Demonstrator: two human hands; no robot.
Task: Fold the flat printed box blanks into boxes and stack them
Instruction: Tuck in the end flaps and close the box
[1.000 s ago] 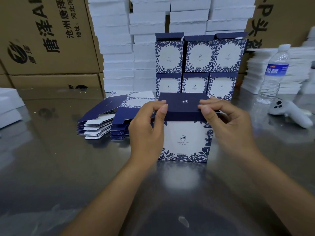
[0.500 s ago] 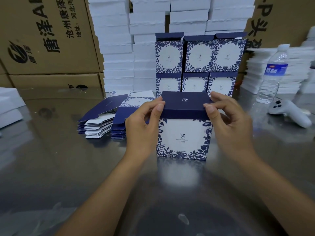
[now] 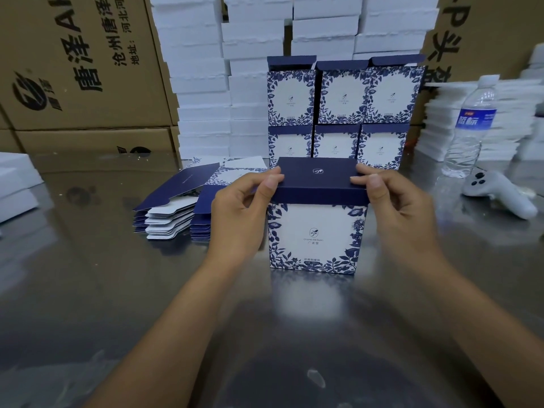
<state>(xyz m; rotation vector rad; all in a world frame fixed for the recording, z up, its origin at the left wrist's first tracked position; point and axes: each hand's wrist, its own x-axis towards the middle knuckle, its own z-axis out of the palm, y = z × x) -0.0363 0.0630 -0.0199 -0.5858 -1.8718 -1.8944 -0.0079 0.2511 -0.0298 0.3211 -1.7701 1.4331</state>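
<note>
A folded box point(image 3: 316, 237), white with blue leaf print and a navy lid, stands upright on the steel table point(image 3: 88, 290) in front of me. My left hand point(image 3: 238, 213) pinches the lid's left edge and my right hand point(image 3: 394, 213) pinches its right edge. Behind it stands a stack of finished boxes point(image 3: 341, 113), two rows high and three wide. Two piles of flat blanks point(image 3: 182, 207) lie to the left of the box.
White foam boxes point(image 3: 206, 83) and brown cartons point(image 3: 79, 63) wall the back. A water bottle point(image 3: 471, 125) and a white controller point(image 3: 497, 192) sit at the right, with more white stacks point(image 3: 506, 122) behind them.
The lid has gone down flat onto the box. Both hands slid outward to the lid's side edges, and the box shifted slightly away from me.
</note>
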